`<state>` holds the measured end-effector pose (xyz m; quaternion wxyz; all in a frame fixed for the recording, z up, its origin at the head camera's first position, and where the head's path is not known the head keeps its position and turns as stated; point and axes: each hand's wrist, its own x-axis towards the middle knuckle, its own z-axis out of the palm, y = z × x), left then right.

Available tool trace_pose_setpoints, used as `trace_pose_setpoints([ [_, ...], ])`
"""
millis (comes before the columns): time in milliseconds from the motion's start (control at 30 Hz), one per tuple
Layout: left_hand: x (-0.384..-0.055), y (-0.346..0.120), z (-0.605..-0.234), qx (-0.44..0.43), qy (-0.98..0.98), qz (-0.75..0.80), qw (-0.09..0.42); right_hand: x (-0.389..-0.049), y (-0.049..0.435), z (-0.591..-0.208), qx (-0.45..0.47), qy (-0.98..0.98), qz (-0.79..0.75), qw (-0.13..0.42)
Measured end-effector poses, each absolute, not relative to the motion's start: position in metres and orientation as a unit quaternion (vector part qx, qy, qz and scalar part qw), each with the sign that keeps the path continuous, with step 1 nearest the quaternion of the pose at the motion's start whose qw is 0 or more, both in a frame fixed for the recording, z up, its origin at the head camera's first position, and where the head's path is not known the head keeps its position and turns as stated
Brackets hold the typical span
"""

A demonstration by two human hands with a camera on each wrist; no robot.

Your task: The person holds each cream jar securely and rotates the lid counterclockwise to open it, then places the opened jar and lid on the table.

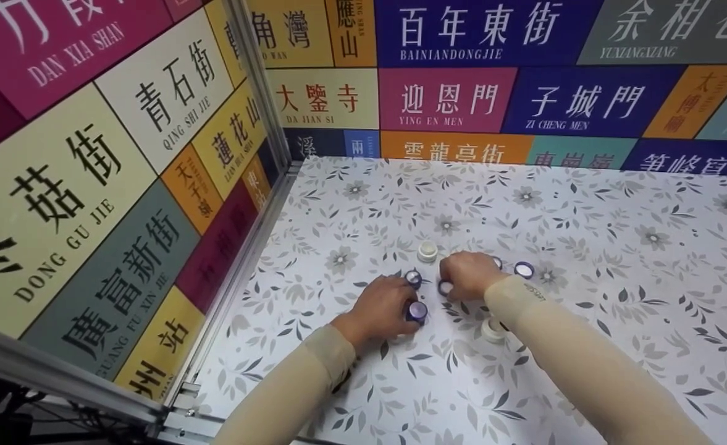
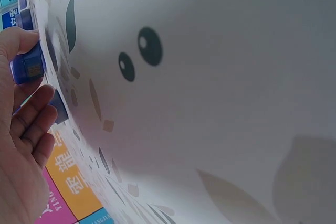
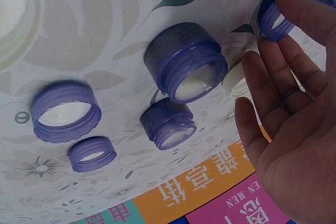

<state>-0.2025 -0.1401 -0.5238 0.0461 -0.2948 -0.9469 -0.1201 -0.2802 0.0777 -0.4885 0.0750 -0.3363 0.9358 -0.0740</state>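
In the head view, my left hand (image 1: 383,308) grips a small purple jar (image 1: 417,311) between thumb and fingers. The left wrist view shows this jar's blue-purple side (image 2: 27,67). Another purple jar (image 1: 413,278) stands by the left fingertips. My right hand (image 1: 469,273) pinches a small purple screw-top jar (image 1: 445,287); its ridged rim and opening (image 3: 276,18) face the right wrist camera. Near that hand stand two open purple jars, one larger (image 3: 184,59) and one smaller (image 3: 167,121), both with pale insides. Parts of both held things are hidden by fingers.
Two purple lids, one larger (image 3: 65,108) and one smaller (image 3: 92,153), lie near the open jars. A whitish jar (image 1: 427,251) stands farther back, and a cream round piece (image 1: 493,330) lies under the right forearm. Sign-printed panels (image 1: 449,99) border the floral-covered table (image 1: 635,321).
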Motion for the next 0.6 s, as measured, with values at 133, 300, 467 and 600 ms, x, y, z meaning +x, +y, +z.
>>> trace_pose_setpoints([
  [133,-0.2018,-0.1407,-0.5237,-0.298,-0.945,-0.123,0.054,-0.2802,0.0777,-0.4884,-0.337,0.936,-0.071,0.075],
  [300,-0.2015,-0.1405,-0.5230,-0.292,-0.947,-0.121,0.055,-0.2791,0.0791,-0.4882,-0.342,0.935,-0.067,0.068],
  [467,-0.2018,-0.1405,-0.5228,-0.287,-0.949,-0.122,0.048,-0.2787,0.0784,-0.4872,-0.340,0.935,-0.067,0.078],
  [600,-0.2019,-0.1406,-0.5225,-0.287,-0.949,-0.123,0.049,-0.2757,0.0786,-0.4840,-0.346,0.934,-0.065,0.066],
])
